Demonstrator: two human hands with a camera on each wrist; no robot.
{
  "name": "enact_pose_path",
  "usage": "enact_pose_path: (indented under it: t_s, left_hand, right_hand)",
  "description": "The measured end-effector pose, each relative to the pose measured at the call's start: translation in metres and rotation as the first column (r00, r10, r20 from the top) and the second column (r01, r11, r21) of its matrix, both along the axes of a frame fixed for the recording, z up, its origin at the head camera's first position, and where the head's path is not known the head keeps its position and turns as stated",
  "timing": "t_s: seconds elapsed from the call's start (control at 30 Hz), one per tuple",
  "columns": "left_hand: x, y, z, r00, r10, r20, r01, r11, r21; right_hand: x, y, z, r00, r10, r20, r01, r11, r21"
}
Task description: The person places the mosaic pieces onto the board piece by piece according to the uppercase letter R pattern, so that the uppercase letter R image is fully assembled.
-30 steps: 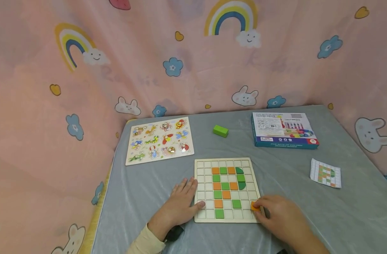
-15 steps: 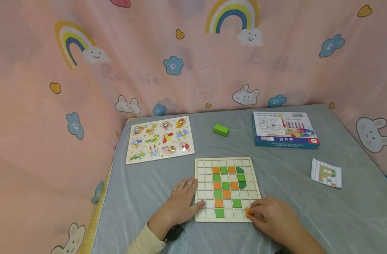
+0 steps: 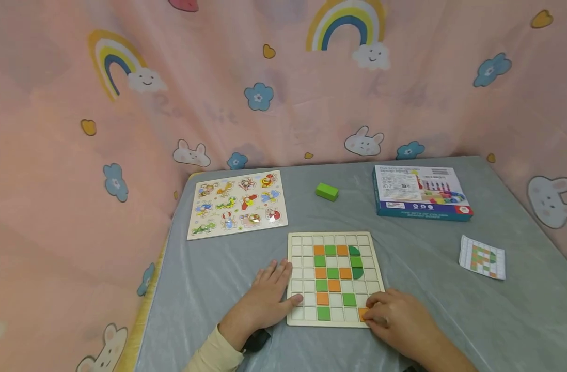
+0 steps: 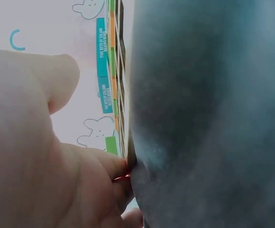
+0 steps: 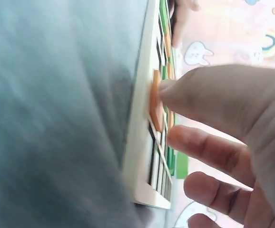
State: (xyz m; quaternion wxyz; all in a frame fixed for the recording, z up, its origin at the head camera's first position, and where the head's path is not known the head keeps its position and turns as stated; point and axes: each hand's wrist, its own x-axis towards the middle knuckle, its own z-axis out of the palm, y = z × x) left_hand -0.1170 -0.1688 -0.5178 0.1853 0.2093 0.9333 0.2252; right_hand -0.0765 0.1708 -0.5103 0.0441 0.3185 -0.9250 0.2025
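A wooden grid board [image 3: 375, 274] carries orange, green and dark green tiles. My left hand [image 3: 262, 302] rests at the board's left edge, its thumb over the rim and its fingers stretched out. At the lower right, my right hand [image 3: 399, 320] touches an orange square tile [image 3: 362, 314] in the bottom row. In the right wrist view the thumb [image 5: 175, 92] presses on that orange tile [image 5: 156, 102], while the index finger stands slightly off it. Whether the tile lies fully flat in its cell, I cannot tell.
Behind the board lie an insect picture puzzle [image 3: 237, 204], a green block [image 3: 327, 191] and a boxed toy set [image 3: 423, 192]. A small pattern card [image 3: 482, 257] lies to the right. A pink printed curtain [image 3: 288, 124] hangs behind the table.
My right hand has brought the orange tile left and down from the board's right edge into the bottom row, and its grip has loosened. The left hand stays in place.
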Motion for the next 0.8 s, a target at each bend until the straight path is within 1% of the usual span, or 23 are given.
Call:
enact_pose_path:
  t_s: [0.03,0.1,0.17,0.23,0.3,0.37,0.47,0.53,0.63,0.73,0.8]
  left_hand:
    - [0.0,0.001,0.002,1.0,-0.001,0.008,0.001,1.0,-0.009]
    - [-0.001,0.002,0.006,1.0,-0.006,0.011,0.006,1.0,-0.029]
    - [-0.003,0.003,0.01,1.0,-0.015,-0.008,0.015,0.999,-0.045]
    - [-0.005,0.003,0.015,0.998,-0.033,-0.047,0.03,0.998,-0.05]
    - [-0.009,0.004,0.02,0.993,-0.055,-0.105,0.049,0.997,-0.056]
    - [-0.011,0.004,0.026,0.984,-0.078,-0.163,0.07,0.996,-0.051]
    - [-0.013,0.005,0.033,0.965,-0.117,-0.236,0.107,0.993,-0.058]
    - [-0.013,0.005,0.036,0.952,-0.147,-0.27,0.133,0.989,-0.069]
    - [-0.011,0.005,0.039,0.936,-0.182,-0.302,0.16,0.983,-0.095]
    - [-0.01,0.005,0.041,0.929,-0.198,-0.312,0.17,0.979,-0.116]
    - [-0.01,0.005,0.041,0.928,-0.203,-0.312,0.173,0.977,-0.123]
  right_hand:
    - [-0.001,0.0,0.002,1.0,-0.021,0.008,0.021,1.0,0.021]
    - [-0.006,0.0,0.006,0.998,-0.066,-0.003,0.066,0.996,0.058]
    - [-0.013,0.001,0.012,0.993,-0.114,-0.009,0.114,0.988,0.103]
    - [-0.021,0.0,0.018,0.99,-0.14,-0.021,0.141,0.981,0.133]
    - [-0.029,0.0,0.022,0.99,-0.138,-0.03,0.141,0.982,0.128]
    - [-0.037,-0.001,0.025,0.991,-0.127,-0.04,0.131,0.983,0.129]
    - [-0.046,-0.003,0.024,0.992,-0.098,-0.075,0.109,0.983,0.15]
    - [-0.051,-0.005,0.022,0.992,-0.082,-0.095,0.097,0.981,0.169]
    - [-0.054,-0.007,0.021,0.993,-0.066,-0.097,0.083,0.979,0.187]
    - [-0.056,-0.01,0.021,0.995,-0.061,-0.083,0.075,0.979,0.189]
    - [-0.056,-0.011,0.022,0.996,-0.057,-0.074,0.071,0.979,0.191]
